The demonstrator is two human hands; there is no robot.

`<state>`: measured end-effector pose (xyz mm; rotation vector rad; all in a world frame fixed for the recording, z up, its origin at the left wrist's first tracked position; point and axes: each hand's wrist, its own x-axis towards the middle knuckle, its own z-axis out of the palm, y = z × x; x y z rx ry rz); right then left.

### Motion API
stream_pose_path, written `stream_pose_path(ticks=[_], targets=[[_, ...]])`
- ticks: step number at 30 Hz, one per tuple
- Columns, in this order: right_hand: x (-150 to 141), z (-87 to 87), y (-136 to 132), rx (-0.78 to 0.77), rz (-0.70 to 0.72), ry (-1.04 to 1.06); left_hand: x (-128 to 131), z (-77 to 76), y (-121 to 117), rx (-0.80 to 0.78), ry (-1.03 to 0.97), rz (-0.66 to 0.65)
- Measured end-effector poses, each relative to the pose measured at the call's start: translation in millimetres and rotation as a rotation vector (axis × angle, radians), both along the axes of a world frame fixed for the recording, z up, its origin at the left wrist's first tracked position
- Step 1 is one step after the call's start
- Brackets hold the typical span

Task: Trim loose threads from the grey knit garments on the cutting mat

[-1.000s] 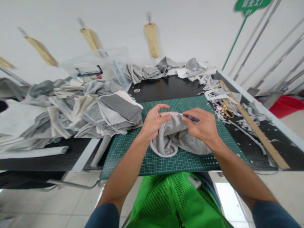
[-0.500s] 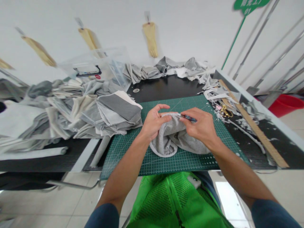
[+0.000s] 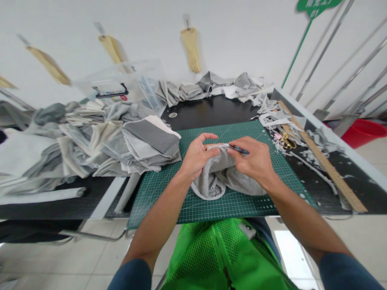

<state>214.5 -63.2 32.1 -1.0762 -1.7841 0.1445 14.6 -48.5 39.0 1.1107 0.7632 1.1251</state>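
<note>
A bunched grey fabric piece (image 3: 222, 179) lies on the green cutting mat (image 3: 169, 197). My left hand (image 3: 196, 155) pinches its upper edge, thumb and fingers closed on the cloth. My right hand (image 3: 255, 161) rests on the fabric's right side and grips a small dark-handled tool (image 3: 240, 150), whose tip points left at the pinched edge. The two hands are almost touching at the top of the fabric.
A heap of grey and cream fabric pieces (image 3: 90, 141) fills the table's left. A clear plastic box (image 3: 121, 86) stands behind it. More cloth (image 3: 211, 86) lies at the back. Scraps, gold scissors (image 3: 287, 141) and a wooden ruler (image 3: 323, 161) lie at the right. A red bin (image 3: 364, 131) is on the floor.
Almost nothing differs. Both hands stay on the fabric's top edge; the right hand and its tool have edged slightly left, toward the left hand.
</note>
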Motion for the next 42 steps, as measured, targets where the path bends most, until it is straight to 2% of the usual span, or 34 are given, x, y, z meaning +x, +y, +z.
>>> stream_pose_path(ticks=[30,32,35,39,42], targets=[[1,-2.2,1,0.008,-0.003,0.013,0,-3.7,2,-0.001,-0.009,-0.021],[2,-1.0,1,-0.026,-0.014,0.045,-1,-4.7,3,0.001,-0.009,-0.021],[4,-0.4,3,-0.165,0.004,0.103,-1,-5.4,4,0.007,-0.008,-0.017],[6,-1.7,10,-0.395,0.175,0.201,-1,-5.0,4,0.037,-0.001,-0.023],[9,0.3,13,-0.45,0.213,0.249,-6,-3.5,6,0.068,0.099,0.018]])
